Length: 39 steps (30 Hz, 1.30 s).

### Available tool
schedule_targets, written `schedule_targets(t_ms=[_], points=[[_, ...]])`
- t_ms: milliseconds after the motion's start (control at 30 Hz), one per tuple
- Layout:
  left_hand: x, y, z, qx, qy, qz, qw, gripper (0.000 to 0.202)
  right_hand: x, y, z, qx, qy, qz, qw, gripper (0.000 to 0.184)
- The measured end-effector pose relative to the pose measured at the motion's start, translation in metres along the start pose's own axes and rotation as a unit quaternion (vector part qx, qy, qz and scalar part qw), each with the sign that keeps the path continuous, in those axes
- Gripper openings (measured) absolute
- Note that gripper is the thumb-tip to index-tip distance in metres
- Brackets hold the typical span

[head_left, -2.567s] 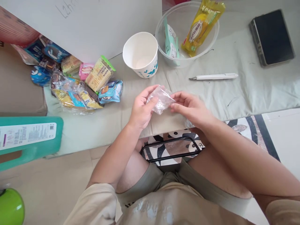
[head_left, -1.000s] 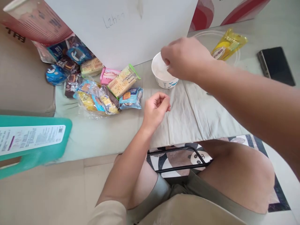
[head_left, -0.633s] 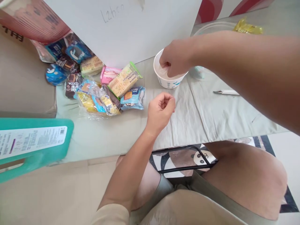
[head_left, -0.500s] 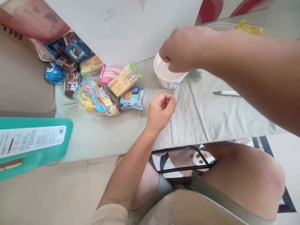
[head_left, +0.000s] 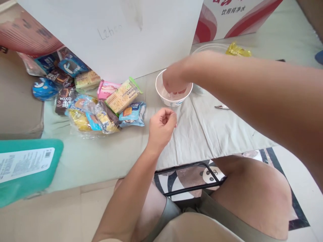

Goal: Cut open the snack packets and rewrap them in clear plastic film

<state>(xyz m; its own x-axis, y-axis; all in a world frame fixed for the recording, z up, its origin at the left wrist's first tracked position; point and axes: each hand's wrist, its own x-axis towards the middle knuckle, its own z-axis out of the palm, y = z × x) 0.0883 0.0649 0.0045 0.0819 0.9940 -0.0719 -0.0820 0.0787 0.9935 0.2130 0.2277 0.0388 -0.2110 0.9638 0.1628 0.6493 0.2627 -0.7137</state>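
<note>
My right hand (head_left: 176,79) reaches down into a white paper bowl (head_left: 173,102) with blue marks on its side. Its fingers are curled inside the rim, and whatever they hold, if anything, is hidden. Just in front of the bowl, my left hand (head_left: 162,127) rests on the cloth as a loose fist, with nothing showing in it. To its left lies a light blue snack packet (head_left: 132,115). Beside that are a green-edged soda biscuit pack (head_left: 123,96) and a pink packet (head_left: 107,89).
More wrapped snacks (head_left: 84,114) spread leftward, by a cardboard box (head_left: 21,101). A teal plastic piece (head_left: 54,158) juts in at left. Behind the bowl stands a white board (head_left: 141,37). A clear lid (head_left: 209,46), yellow wrapper (head_left: 238,50) and knife-like tool (head_left: 222,107) lie right.
My right hand has dropped from above the rim deeper into the bowl. My left hand keeps its loose fist. The whole view has shifted a little.
</note>
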Motion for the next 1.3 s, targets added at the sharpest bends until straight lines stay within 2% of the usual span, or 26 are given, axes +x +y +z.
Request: schedule_targets(t_ms=[100, 167, 233, 300, 333, 400, 500, 533, 600, 667, 767, 867, 933, 1000, 1033, 1100, 1167, 1233, 1300], points=[[0.0, 0.0, -0.003, -0.008, 0.041, 0.051, 0.998, 0.011, -0.032, -0.021, -0.013, 0.001, -0.004, -0.01, 1.0, 0.027], [0.0, 0.001, -0.009, -0.007, 0.098, 0.113, 0.989, 0.012, -0.061, -0.039, -0.019, 0.004, -0.003, -0.038, 0.999, 0.025], [0.001, 0.002, -0.019, -0.017, 0.17, 0.187, 0.967, 0.015, -0.092, -0.056, -0.016, 0.012, -0.013, -0.079, 0.997, 0.025], [0.004, 0.006, -0.03, -0.043, 0.227, 0.245, 0.942, 0.018, -0.119, -0.068, 0.001, 0.013, -0.065, -0.088, 0.994, 0.025], [0.007, 0.008, -0.037, -0.058, 0.247, 0.264, 0.931, 0.019, -0.129, -0.07, 0.014, 0.023, -0.064, -0.071, 0.995, 0.025], [0.012, 0.012, -0.05, -0.079, 0.28, 0.286, 0.913, 0.021, -0.139, -0.071, 0.045, 0.008, -0.093, -0.041, 0.995, 0.042], [0.018, 0.015, -0.067, -0.081, 0.326, 0.302, 0.892, 0.023, -0.135, -0.067, 0.087, -0.048, -0.128, -0.001, 0.991, 0.076], [0.019, 0.016, -0.071, -0.073, 0.336, 0.303, 0.889, 0.025, -0.13, -0.065, 0.095, -0.064, -0.137, 0.0, 0.988, 0.079], [0.018, 0.016, -0.077, -0.046, 0.346, 0.298, 0.888, 0.029, -0.121, -0.064, 0.105, -0.088, -0.143, -0.007, 0.986, 0.072], [0.017, 0.017, -0.08, -0.02, 0.349, 0.286, 0.892, 0.034, -0.115, -0.063, 0.106, -0.099, -0.137, -0.015, 0.986, 0.061], [0.019, 0.02, -0.08, -0.02, 0.349, 0.259, 0.9, 0.037, -0.12, -0.065, 0.096, -0.098, -0.128, -0.032, 0.986, 0.055], [0.024, 0.023, -0.082, -0.032, 0.372, 0.23, 0.899, 0.035, -0.143, -0.069, 0.076, -0.095, -0.116, -0.05, 0.987, 0.051], [0.026, 0.023, -0.083, -0.026, 0.381, 0.216, 0.899, 0.034, -0.166, -0.068, 0.058, -0.042, -0.108, -0.056, 0.992, 0.049], [0.024, 0.022, -0.079, -0.017, 0.352, 0.204, 0.913, 0.038, -0.191, -0.06, 0.04, 0.087, -0.089, -0.04, 0.991, 0.044], [0.021, 0.021, -0.075, -0.017, 0.317, 0.194, 0.928, 0.04, -0.203, -0.053, 0.032, 0.159, -0.085, -0.011, 0.984, 0.041], [0.014, 0.018, -0.062, -0.026, 0.198, 0.151, 0.968, 0.04, -0.225, -0.034, 0.02, 0.308, -0.068, 0.091, 0.945, 0.039], [0.005, 0.013, -0.044, -0.039, 0.039, 0.072, 0.996, 0.036, -0.24, -0.014, 0.012, 0.423, -0.05, 0.176, 0.888, 0.042], [-0.003, 0.006, -0.027, -0.051, -0.084, -0.011, 0.995, 0.034, -0.249, 0.002, 0.006, 0.476, -0.014, 0.222, 0.851, 0.045], [-0.009, 0.0, -0.013, -0.067, -0.149, -0.071, 0.984, 0.039, -0.252, 0.013, 0.0, 0.493, 0.02, 0.239, 0.836, 0.048]])
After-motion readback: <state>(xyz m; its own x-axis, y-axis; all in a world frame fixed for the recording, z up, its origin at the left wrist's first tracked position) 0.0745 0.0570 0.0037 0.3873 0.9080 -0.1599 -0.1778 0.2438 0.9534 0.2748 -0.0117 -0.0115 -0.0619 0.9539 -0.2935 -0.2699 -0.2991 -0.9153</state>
